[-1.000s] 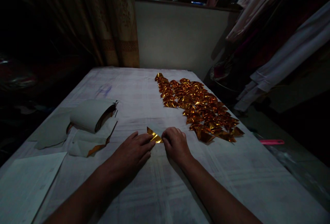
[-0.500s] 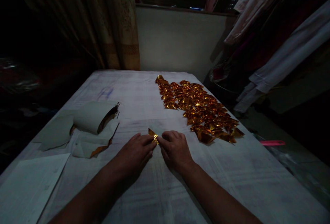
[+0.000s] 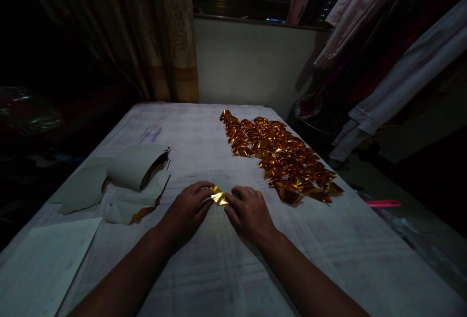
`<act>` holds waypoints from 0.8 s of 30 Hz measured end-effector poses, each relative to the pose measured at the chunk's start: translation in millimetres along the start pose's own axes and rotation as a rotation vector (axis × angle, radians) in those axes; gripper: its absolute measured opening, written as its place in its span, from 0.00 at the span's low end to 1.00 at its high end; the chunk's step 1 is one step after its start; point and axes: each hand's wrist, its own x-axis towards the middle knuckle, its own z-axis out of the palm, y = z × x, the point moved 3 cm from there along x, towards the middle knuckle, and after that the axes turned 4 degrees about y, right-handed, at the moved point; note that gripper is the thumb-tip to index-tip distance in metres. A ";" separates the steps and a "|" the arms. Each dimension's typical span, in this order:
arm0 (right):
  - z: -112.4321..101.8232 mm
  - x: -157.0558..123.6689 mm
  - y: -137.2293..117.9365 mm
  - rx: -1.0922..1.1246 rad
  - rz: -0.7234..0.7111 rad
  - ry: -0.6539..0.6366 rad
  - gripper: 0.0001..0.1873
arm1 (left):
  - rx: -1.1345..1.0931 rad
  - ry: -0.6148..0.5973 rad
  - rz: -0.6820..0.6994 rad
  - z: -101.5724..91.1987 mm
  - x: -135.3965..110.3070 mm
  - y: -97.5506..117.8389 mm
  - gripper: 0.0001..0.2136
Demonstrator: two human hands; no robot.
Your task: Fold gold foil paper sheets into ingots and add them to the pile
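A small folded piece of shiny gold foil paper [image 3: 219, 195] is held between my two hands over the middle of the table. The fingers of my left hand [image 3: 188, 206] pinch its left end. At its right end, my right hand [image 3: 251, 211] grips it between thumb and fingers. Many finished-looking folded gold foil pieces [image 3: 280, 154] lie in a spread heap beyond my right hand. To the left of my left hand rest curled sheets of pale-backed foil paper [image 3: 134, 166], with gold showing along an edge.
The table [image 3: 219, 268] wears a pale checked cloth. A flat white sheet [image 3: 44, 263] lies at its near left. Behind stand a curtain [image 3: 164, 39] and a sill with a pink cup [image 3: 298, 8]. Clothes [image 3: 401, 73] hang at the right, above a pink-handled object [image 3: 383, 203].
My left hand has shifted slightly left, and the foil piece between my hands now shows a broader, flatter gold face. The raised pointed corner is no longer visible.
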 end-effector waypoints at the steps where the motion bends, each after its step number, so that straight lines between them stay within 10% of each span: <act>1: -0.7 0.5 -0.1 0.003 0.002 0.000 0.15 | 0.028 0.020 -0.010 -2.1 0.2 -2.8 0.11; 24: 0.6 5.7 9.8 0.126 -0.110 -0.035 0.11 | 0.211 -0.153 0.042 1.3 3.6 -6.5 0.12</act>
